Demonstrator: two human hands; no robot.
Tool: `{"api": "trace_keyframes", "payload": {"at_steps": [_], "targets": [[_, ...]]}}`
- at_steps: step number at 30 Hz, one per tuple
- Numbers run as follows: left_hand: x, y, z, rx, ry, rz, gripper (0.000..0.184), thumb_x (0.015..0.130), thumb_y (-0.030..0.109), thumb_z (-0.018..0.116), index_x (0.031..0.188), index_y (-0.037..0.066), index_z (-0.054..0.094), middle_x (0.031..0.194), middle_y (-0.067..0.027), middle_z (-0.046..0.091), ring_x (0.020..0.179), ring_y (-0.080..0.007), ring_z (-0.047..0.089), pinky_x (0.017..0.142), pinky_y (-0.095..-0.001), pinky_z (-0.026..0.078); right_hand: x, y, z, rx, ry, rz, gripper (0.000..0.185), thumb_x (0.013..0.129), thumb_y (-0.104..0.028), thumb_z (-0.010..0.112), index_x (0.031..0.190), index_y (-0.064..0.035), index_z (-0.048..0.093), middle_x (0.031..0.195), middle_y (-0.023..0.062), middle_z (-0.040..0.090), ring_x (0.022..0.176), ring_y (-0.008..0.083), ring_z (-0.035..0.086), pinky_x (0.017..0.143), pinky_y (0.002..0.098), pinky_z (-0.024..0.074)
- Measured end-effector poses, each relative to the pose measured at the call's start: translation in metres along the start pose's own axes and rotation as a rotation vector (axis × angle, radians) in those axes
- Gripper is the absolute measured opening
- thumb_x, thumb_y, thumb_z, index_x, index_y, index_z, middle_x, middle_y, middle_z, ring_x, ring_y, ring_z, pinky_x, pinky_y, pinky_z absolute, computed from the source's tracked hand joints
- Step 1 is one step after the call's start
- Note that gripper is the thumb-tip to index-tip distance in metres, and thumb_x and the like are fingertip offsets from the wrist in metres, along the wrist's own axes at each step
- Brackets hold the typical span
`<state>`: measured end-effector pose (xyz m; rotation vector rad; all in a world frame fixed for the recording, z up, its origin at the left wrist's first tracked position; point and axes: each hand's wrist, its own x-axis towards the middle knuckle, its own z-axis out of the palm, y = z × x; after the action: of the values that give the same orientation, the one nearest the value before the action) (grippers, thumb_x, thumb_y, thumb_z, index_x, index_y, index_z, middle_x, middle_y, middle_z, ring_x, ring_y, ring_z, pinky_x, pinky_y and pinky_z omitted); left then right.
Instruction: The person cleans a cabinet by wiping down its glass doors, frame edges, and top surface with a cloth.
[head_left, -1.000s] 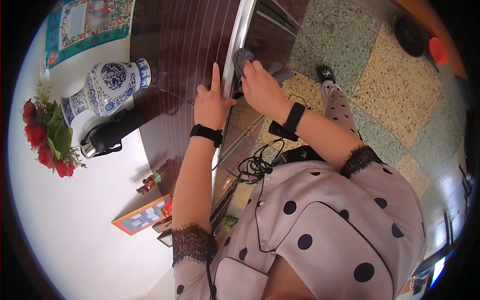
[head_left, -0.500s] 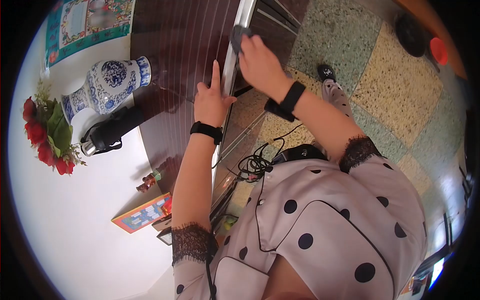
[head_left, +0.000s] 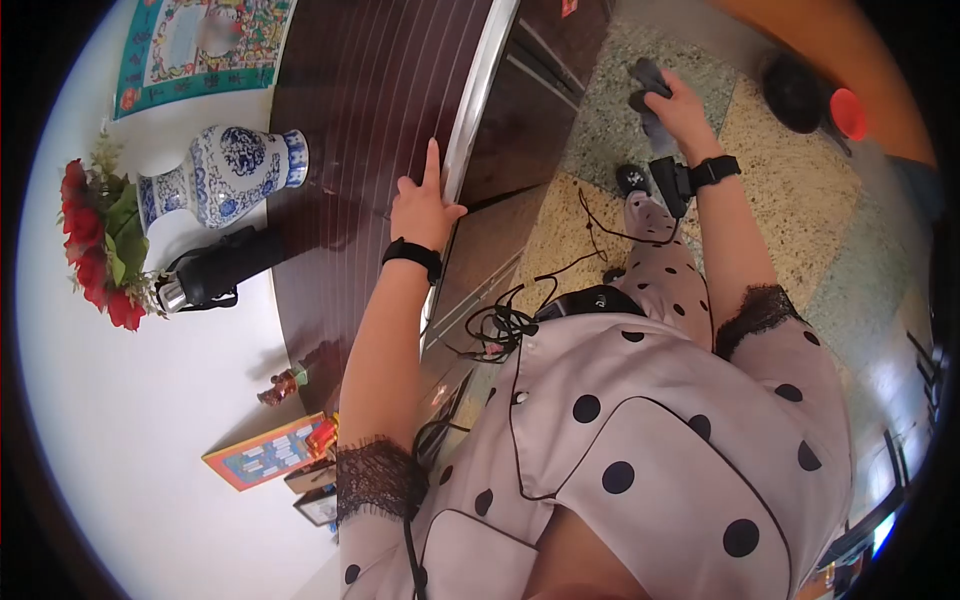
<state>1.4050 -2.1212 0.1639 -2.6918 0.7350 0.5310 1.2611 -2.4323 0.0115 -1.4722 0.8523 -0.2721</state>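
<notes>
My left hand point(head_left: 424, 208) lies on the dark striped cabinet top point(head_left: 370, 120), near its pale metal edge point(head_left: 480, 80). Its index finger points away and the thumb is spread. Out over the floor, my right hand point(head_left: 684, 112) grips a grey cloth point(head_left: 652, 78), part of which hangs below the fingers. The cloth is apart from the cabinet. Both wrists wear black bands, and a black box-shaped device point(head_left: 668, 182) sits by the right one.
A blue-and-white vase point(head_left: 235, 175), red artificial flowers point(head_left: 90, 245), a black flask point(head_left: 222, 268) and a small brown figurine point(head_left: 280, 388) stand along the wall. Loose black cables point(head_left: 500, 325) hang by my waist. A black basin point(head_left: 792, 92) and red bowl point(head_left: 848, 113) are farther off.
My right hand has moved off the cabinet's metal edge, out to the right over the floor, taking the grey cloth along. My left hand stays on the cabinet top.
</notes>
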Motion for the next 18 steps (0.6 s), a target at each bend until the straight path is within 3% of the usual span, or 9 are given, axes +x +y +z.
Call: {"api": "trace_keyframes", "payload": {"at_steps": [1, 3, 4, 7, 8, 10, 11, 14, 18], "targets": [[0.0, -0.001, 0.0, -0.002, 0.022, 0.017, 0.111, 0.07, 0.023, 0.08, 0.15, 0.032, 0.004, 0.101, -0.0249, 0.051, 0.085, -0.0411, 0.061, 0.079, -0.0449, 0.051, 0.0, -0.002, -0.011, 0.001, 0.021, -0.017, 0.034, 0.082, -0.008, 0.06, 0.115, -0.0009, 0.058, 0.106, 0.0122, 0.063, 0.099, 0.0252, 0.059, 0.084, 0.0364, 0.0469], [-0.001, -0.001, 0.0, -0.041, 0.0, -0.003, 0.106, 0.072, 0.023, 0.079, 0.15, 0.032, 0.008, 0.107, -0.0249, 0.05, 0.093, -0.0426, 0.06, 0.083, -0.0473, 0.05, -0.008, -0.008, -0.037, -0.853, 0.018, -0.203, 0.038, 0.081, -0.005, 0.054, 0.119, -0.0009, 0.058, 0.109, 0.015, 0.063, 0.098, 0.0284, 0.059, 0.084, 0.0375, 0.0455], [0.0, 0.001, -0.002, -0.046, 0.03, 0.024, 0.106, 0.072, 0.023, 0.079, 0.15, 0.032, 0.008, 0.107, -0.0249, 0.05, 0.093, -0.0426, 0.06, 0.083, -0.0473, 0.05, -0.017, -0.015, -0.05, -0.858, 0.059, -0.212, 0.038, 0.081, -0.005, 0.054, 0.119, -0.0009, 0.058, 0.109, 0.015, 0.063, 0.098, 0.0284, 0.059, 0.084, 0.0375, 0.0455], [-0.008, -0.002, 0.003, -0.031, 0.067, 0.023, 0.106, 0.071, 0.023, 0.079, 0.149, 0.034, 0.009, 0.109, -0.0257, 0.051, 0.096, -0.0439, 0.059, 0.083, -0.0481, 0.049, -0.067, -0.027, -0.082, -0.146, -0.013, -0.109, 0.029, 0.08, -0.002, 0.051, 0.107, 0.0011, 0.06, 0.103, 0.0131, 0.064, 0.09, 0.0284, 0.059, 0.079, 0.0388, 0.0454], [-0.012, -0.004, 0.006, -0.037, 0.093, 0.049, 0.106, 0.07, 0.024, 0.08, 0.149, 0.032, 0.01, 0.109, -0.0261, 0.051, 0.095, -0.0437, 0.059, 0.083, -0.0478, 0.049, -0.075, -0.017, -0.094, -0.152, 0.025, -0.12, 0.029, 0.08, -0.002, 0.051, 0.107, 0.0011, 0.06, 0.103, 0.0131, 0.064, 0.09, 0.0284, 0.059, 0.079, 0.0388, 0.0454], [-0.026, -0.004, 0.002, -0.088, 0.156, 0.092, 0.106, 0.07, 0.024, 0.08, 0.15, 0.027, 0.01, 0.109, -0.0265, 0.051, 0.094, -0.0427, 0.059, 0.084, -0.0474, 0.049, -0.094, -0.006, -0.112, 0.627, -0.174, 0.023, 0.025, 0.079, -0.003, 0.052, 0.101, 0.0012, 0.061, 0.097, 0.0129, 0.064, 0.088, 0.0279, 0.059, 0.079, 0.0392, 0.0454], [-0.031, -0.004, 0.002, -0.124, 0.196, 0.134, 0.107, 0.07, 0.024, 0.081, 0.15, 0.024, 0.01, 0.109, -0.0264, 0.051, 0.095, -0.042, 0.058, 0.084, -0.0469, 0.048, -0.116, -0.014, -0.132, -0.212, -0.001, -0.06, 0.027, 0.077, -0.004, 0.051, 0.102, -0.0008, 0.062, 0.095, 0.0183, 0.065, 0.09, 0.0333, 0.061, 0.08, 0.0408, 0.0463], [-0.043, -0.011, 0.014, -0.237, 0.33, 0.303, 0.105, 0.069, 0.028, 0.082, 0.149, 0.018, 0.015, 0.114, -0.0247, 0.05, 0.099, -0.0379, 0.056, 0.085, -0.0444, 0.048, -0.138, 0.024, -0.154, -0.693, 0.264, -0.276, 0.028, 0.075, -0.005, 0.051, 0.101, -0.0023, 0.062, 0.094, 0.0234, 0.063, 0.091, 0.04, 0.06, 0.08, 0.0437, 0.0474], [-0.103, 0.004, 0.026, -0.499, 0.299, 0.361, 0.097, 0.069, 0.025, 0.082, 0.147, 0.014, 0.024, 0.116, -0.0225, 0.05, 0.096, -0.0311, 0.057, 0.083, -0.0405, 0.049, -0.174, 0.014, -0.175, -0.548, 0.369, -0.351, 0.031, 0.076, -0.01, 0.053, 0.105, -0.0039, 0.06, 0.094, 0.025, 0.062, 0.091, 0.0444, 0.057, 0.079, 0.048, 0.0474]]}}
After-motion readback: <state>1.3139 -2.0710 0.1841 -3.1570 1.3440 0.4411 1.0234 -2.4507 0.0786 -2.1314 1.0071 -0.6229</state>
